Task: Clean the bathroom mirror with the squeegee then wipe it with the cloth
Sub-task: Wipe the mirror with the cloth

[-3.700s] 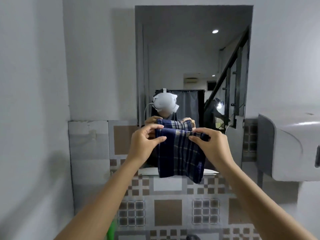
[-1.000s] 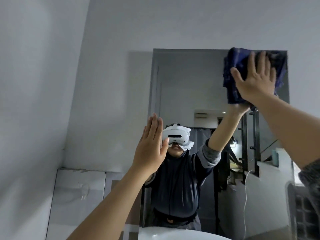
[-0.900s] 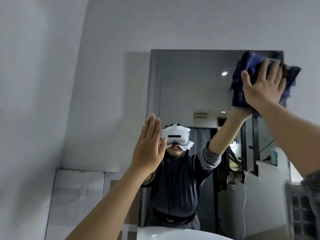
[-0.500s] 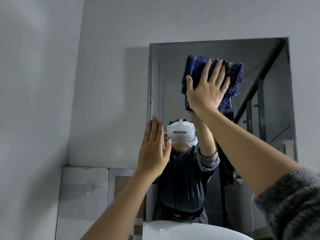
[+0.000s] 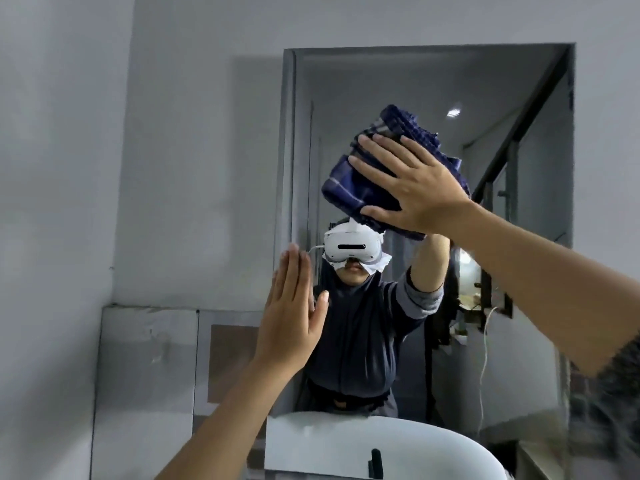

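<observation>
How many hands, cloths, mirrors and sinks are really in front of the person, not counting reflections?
Hands: 2, left hand and right hand
Cloth: 1
Mirror: 1
Sink: 1
Total: 5

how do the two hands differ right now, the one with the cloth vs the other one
The right hand presses a crumpled dark blue checked cloth against the rectangular wall mirror; the left hand holds nothing. The right hand's fingers are spread and it sits high, mid-glass; the left hand's fingers are together, lower, at the mirror's left edge. The right hand tilts leftward, the left points straight up. Both are open and flat, palms toward the mirror.
</observation>
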A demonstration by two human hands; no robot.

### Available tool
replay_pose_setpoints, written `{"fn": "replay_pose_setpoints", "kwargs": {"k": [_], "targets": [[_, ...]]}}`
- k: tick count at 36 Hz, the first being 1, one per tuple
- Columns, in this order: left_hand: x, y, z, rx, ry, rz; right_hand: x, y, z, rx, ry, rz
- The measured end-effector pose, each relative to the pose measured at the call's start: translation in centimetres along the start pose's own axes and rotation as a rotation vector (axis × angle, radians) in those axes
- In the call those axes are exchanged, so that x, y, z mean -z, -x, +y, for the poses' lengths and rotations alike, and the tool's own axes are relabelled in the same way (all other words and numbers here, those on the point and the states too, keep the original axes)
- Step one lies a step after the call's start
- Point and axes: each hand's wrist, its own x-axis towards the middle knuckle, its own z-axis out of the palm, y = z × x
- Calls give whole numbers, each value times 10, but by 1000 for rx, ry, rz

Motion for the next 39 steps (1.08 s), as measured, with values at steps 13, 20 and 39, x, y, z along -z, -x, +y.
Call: {"fn": "replay_pose_setpoints", "kwargs": {"k": [13,20,39], "targets": [[16,-8,-1,-14,-25,23,-18,95,23,-973,-209,210],[48,-84,-10,-137,-88,53,-24,91,-34,-1341,-350,292],[86,-163,-18,-195,6,28,-25,31,-212,-550,-409,70]]}}
